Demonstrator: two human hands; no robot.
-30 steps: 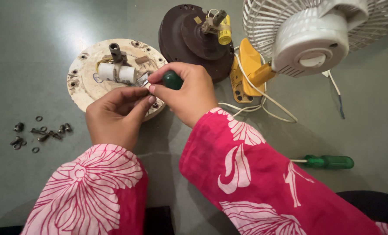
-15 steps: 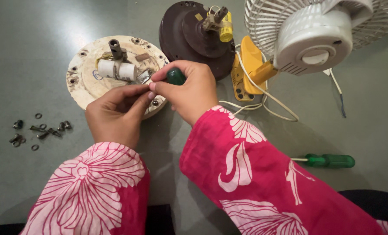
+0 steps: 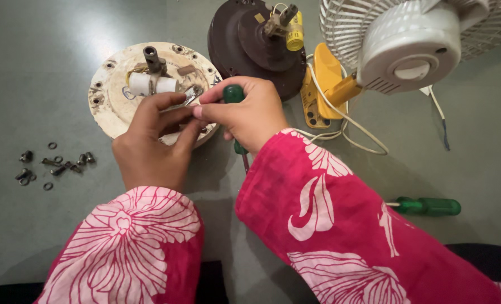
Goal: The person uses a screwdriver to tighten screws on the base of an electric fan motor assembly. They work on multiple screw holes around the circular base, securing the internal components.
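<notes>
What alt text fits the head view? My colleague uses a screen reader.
Two hands in pink flowered sleeves meet over a cream round plate: the right hand grips a green screwdriver, and the left hand pinches a small metal part. Around them lie loose screws, a brown motor housing, a white fan and a second screwdriver.

Pink sleeves (image 3: 329,219) with white flower print — green-handled screwdriver (image 3: 233,94), cream round plate (image 3: 111,95), dark brown disc (image 3: 245,45), yellow bracket (image 3: 326,76).
</notes>
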